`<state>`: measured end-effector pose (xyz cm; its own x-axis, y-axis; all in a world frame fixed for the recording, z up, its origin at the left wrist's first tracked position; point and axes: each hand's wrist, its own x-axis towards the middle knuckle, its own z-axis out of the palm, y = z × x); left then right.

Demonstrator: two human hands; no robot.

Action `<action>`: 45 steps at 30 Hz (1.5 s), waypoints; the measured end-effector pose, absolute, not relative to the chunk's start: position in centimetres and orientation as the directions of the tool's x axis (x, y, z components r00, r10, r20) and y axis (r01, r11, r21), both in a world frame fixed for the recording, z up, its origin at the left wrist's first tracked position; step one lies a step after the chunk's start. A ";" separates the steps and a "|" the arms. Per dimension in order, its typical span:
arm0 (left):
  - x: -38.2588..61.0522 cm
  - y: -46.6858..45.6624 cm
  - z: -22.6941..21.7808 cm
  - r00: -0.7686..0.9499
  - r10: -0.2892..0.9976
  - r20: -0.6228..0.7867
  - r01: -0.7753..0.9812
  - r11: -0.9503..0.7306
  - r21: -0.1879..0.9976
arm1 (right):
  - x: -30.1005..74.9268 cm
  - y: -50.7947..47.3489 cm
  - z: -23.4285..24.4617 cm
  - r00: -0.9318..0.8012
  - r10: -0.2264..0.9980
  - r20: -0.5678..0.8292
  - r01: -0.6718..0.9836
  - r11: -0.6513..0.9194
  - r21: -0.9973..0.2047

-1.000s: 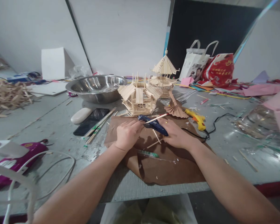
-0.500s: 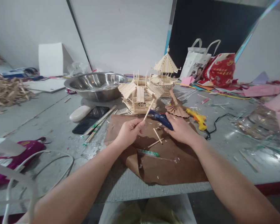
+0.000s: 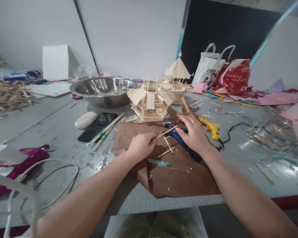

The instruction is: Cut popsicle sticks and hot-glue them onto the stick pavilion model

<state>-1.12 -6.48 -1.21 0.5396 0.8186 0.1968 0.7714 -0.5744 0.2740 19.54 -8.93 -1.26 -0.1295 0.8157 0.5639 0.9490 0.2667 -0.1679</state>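
My left hand (image 3: pixel 140 146) pinches a thin wooden stick (image 3: pixel 168 131) that points up and to the right over the brown paper sheet (image 3: pixel 173 175). My right hand (image 3: pixel 195 135) lies on the blue glue gun (image 3: pixel 175 135), fingers curled over its body, with the gun resting on the paper. Two loose sticks (image 3: pixel 167 148) lie crossed between my hands. Just behind stands a small stick pavilion (image 3: pixel 150 102), and a taller stick tower (image 3: pixel 176 79) stands further back.
A steel bowl (image 3: pixel 103 90), a black phone (image 3: pixel 97 126), a white oval object (image 3: pixel 85 119) and chopsticks (image 3: pixel 105 131) lie to the left. A yellow glue gun (image 3: pixel 210 126) with black cord, folded paper fan (image 3: pixel 186 110), bags (image 3: pixel 223 74), coloured paper and plastic wrap (image 3: pixel 273 132) are right. White cable (image 3: pixel 39 185) front left.
My left hand lowered the stick from pointing up at the pavilion to lying low over the paper. My right hand set the blue glue gun down flat on the paper.
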 end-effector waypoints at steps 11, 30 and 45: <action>-0.1 -7.3 -1.1 0.579 0.799 0.165 0.801 -0.594 0.068 | 16.4 -9.7 -2.0 -0.425 0.801 0.421 0.880 0.474 -0.014; -0.1 -7.4 -1.0 0.590 0.794 0.149 0.799 -0.600 0.038 | 15.3 -11.2 -1.7 -0.251 0.918 0.308 0.965 0.263 0.004; 0.8 -7.9 -0.9 0.525 0.844 0.108 0.847 -0.531 0.032 | 15.4 -10.7 -1.7 -0.125 0.943 0.307 0.991 0.136 -0.013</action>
